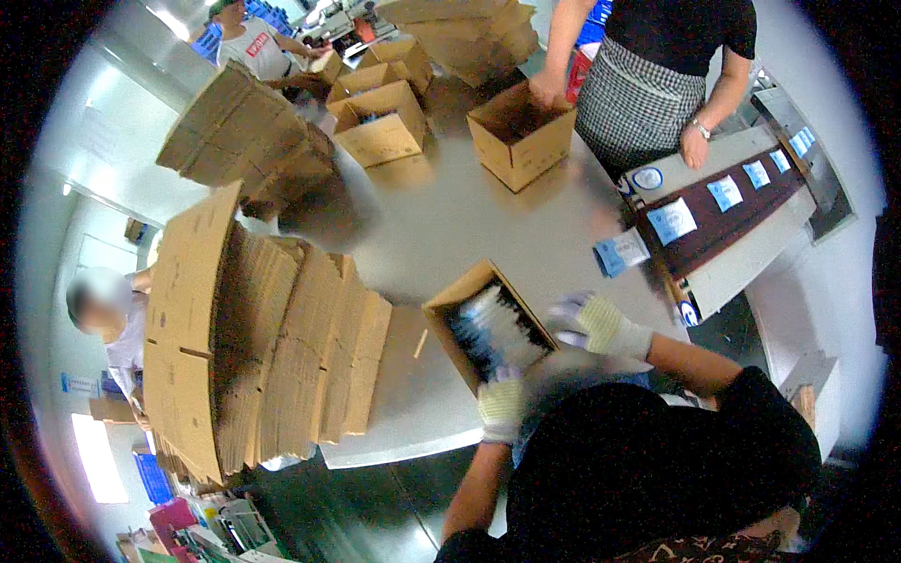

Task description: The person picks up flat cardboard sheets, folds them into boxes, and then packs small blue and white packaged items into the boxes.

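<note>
An open cardboard box (441,310) stands on the grey table (450,216) in front of me, filled with pale blue-white packets (497,328). Both my hands wear pale knit gloves. My left hand (502,405) is at the box's near corner, beside a blurred pale patch that I cannot make out. My right hand (593,324) rests at the box's right rim, with its fingers apart and pointing into the box. Whether the left hand grips anything is blurred.
A tall leaning stack of flat cardboard (263,347) fills the table's left. At right, a conveyor (741,220) carries blue-white packets, one (619,251) at its end. A person in a checked apron touches another open box (521,136). More boxes (380,122) and people are beyond.
</note>
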Available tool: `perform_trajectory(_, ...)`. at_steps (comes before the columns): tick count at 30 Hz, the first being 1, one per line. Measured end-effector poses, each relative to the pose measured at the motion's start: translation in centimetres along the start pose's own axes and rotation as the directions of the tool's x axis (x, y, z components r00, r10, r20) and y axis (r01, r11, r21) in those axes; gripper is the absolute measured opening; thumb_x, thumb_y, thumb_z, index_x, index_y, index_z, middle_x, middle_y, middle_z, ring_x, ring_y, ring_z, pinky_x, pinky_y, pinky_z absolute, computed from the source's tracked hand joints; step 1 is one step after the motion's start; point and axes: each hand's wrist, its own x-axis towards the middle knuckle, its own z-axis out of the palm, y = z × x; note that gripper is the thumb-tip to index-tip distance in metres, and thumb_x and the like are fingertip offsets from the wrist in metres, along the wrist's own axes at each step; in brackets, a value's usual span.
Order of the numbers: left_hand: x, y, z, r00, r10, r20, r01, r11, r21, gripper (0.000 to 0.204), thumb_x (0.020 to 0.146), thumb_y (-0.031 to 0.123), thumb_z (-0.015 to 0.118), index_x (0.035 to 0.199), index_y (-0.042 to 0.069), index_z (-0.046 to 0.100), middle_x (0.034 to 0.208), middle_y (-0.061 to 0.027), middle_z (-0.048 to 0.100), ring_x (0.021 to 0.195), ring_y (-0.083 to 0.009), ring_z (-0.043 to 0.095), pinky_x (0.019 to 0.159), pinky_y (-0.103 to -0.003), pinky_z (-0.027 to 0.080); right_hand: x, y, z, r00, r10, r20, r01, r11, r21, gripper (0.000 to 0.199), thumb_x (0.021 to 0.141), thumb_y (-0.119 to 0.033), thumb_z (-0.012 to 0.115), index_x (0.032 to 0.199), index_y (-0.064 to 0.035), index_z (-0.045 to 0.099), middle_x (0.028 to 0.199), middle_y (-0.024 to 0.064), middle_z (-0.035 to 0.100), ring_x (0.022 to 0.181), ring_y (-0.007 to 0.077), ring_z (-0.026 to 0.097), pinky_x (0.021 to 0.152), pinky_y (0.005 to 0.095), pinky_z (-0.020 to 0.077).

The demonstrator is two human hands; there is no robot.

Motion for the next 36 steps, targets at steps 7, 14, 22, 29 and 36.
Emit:
perform_trajectory(7,21.9,-15.2,-7.2,0.872,-0.086,-0.482,0.229,0.942,0.246,0.044,0.079,0.019,0.05,0.121,0.005,0.047,0.127,-0.0159,0.045,0.128,-0.0365,0.03,0.098,-0.048,0.032,-1.5,-1.7,1.1,0.982,-0.045,0.185,0.012,0.984,0.179,0.038,0.083,-0.033,0.057,0.113,-0.0097,0.053,0.106,0.015,0.057,0.1,0.0347,0.052,0.087,0.0434,0.0409)
perform_trajectory(14,17.3,-12.9,-23.1,0.764,0.038,-0.644,0.138,0.965,0.221,0.048,0.075,0.024,0.061,0.119,0.009,0.048,0.13,-0.0139,0.043,0.128,-0.0397,0.028,0.104,-0.051,0.023,-5.0,1.2,1.4,0.976,0.029,0.216,-0.09,0.957,0.275,0.037,0.083,-0.032,0.057,0.112,-0.0076,0.055,0.108,0.018,0.057,0.101,0.0363,0.053,0.089,0.0443,0.0411)
perform_trajectory(22,-0.9,-19.5,-35.4,0.566,-0.334,-0.754,0.8,0.444,0.404,0.051,0.081,0.037,0.058,0.122,0.008,0.048,0.128,-0.0126,0.047,0.121,-0.0388,0.037,0.103,-0.049,0.027,-3.6,-0.5,-2.2,0.9,-0.004,0.436,-0.067,0.987,0.147,0.04,0.082,-0.036,0.054,0.109,-0.0059,0.056,0.104,0.0204,0.058,0.099,0.0381,0.053,0.087,0.0465,0.0419)
perform_trajectory(29,-5.0,-17.9,-40.7,0.53,-0.574,-0.624,0.837,0.471,0.278,0.044,0.086,0.034,0.054,0.12,0.007,0.05,0.118,-0.014,0.052,0.111,-0.0305,0.048,0.096,-0.045,0.035,-1.8,-4.5,-8.3,0.9,-0.401,0.171,0.329,0.882,0.338,0.036,0.084,-0.031,0.052,0.107,-0.0045,0.056,0.102,0.0189,0.059,0.096,0.0358,0.055,0.087,0.0447,0.0425)
perform_trajectory(36,-6.1,-15.7,-42.5,0.474,-0.567,-0.674,0.858,0.468,0.209,0.041,0.084,0.025,0.056,0.119,0.004,0.05,0.12,-0.0159,0.051,0.117,-0.033,0.043,0.106,-0.044,0.026,-2.8,-13.4,-34.0,0.518,-0.653,-0.552,0.854,0.43,0.294,0.019,0.086,-0.02,0.05,0.097,-0.007,0.059,0.095,0.0065,0.06,0.085,0.022,0.057,0.075,0.036,0.0464)
